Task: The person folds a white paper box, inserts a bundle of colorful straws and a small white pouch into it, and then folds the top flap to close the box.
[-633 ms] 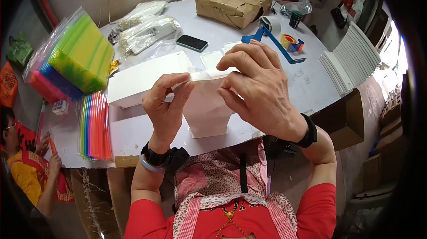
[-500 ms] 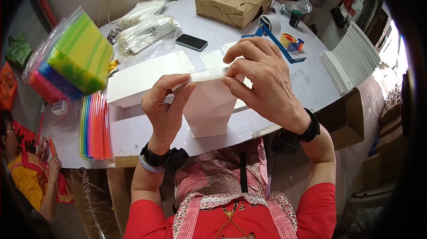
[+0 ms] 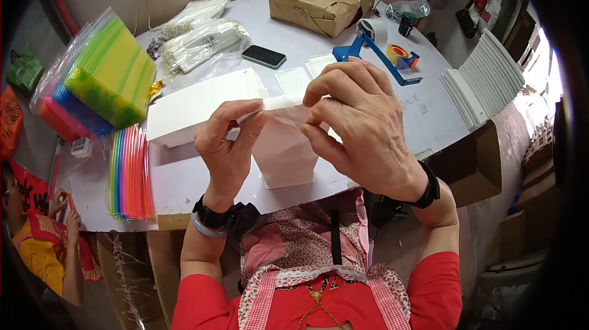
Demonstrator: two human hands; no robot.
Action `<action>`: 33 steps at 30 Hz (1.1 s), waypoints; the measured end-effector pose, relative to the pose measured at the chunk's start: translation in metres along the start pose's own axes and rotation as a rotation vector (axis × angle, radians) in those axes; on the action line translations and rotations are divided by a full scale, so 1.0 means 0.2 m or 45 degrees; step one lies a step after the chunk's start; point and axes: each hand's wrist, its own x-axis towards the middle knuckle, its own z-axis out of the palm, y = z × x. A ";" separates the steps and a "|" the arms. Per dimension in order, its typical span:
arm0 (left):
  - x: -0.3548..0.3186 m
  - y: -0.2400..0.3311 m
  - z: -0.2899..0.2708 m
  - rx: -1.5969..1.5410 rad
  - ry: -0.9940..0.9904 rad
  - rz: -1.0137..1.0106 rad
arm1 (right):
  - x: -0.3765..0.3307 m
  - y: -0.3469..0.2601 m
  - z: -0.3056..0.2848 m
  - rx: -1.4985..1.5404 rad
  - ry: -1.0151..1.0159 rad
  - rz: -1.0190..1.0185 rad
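Note:
My left hand (image 3: 228, 139) and my right hand (image 3: 359, 127) hold a clear plastic sleeve (image 3: 283, 146) with a white card inside, raised above the round white table (image 3: 392, 109). Both hands pinch the sleeve's top edge, left thumb and forefinger on the left end, right fingers curled over the right end. The sleeve hangs down between my palms. Just behind it lies a flat stack of white sheets (image 3: 196, 109).
A bag of bright coloured paper (image 3: 104, 78) and a fan of coloured sheets (image 3: 129, 176) lie at the left. A phone (image 3: 264, 56), clear bags (image 3: 202, 38), a brown parcel (image 3: 322, 3) and a blue tape dispenser (image 3: 380, 47) sit further back. A person crouches at lower left (image 3: 37, 238).
My right hand has shifted slightly left along the sleeve's top edge and its fingers have curled lower over it. My left hand keeps the same pinch.

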 end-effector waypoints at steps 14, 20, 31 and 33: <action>-0.01 -0.01 0.01 0.009 0.012 0.011 | -0.03 0.13 0.06 -0.052 0.040 0.086; -0.01 -0.01 0.01 0.026 0.015 0.038 | -0.06 0.17 0.12 0.200 -0.033 0.257; -0.03 0.05 0.03 0.004 0.057 0.018 | -0.11 0.12 0.11 0.402 0.350 0.361; -0.03 0.05 0.04 0.051 0.037 0.040 | -0.14 0.10 0.11 0.058 0.550 0.109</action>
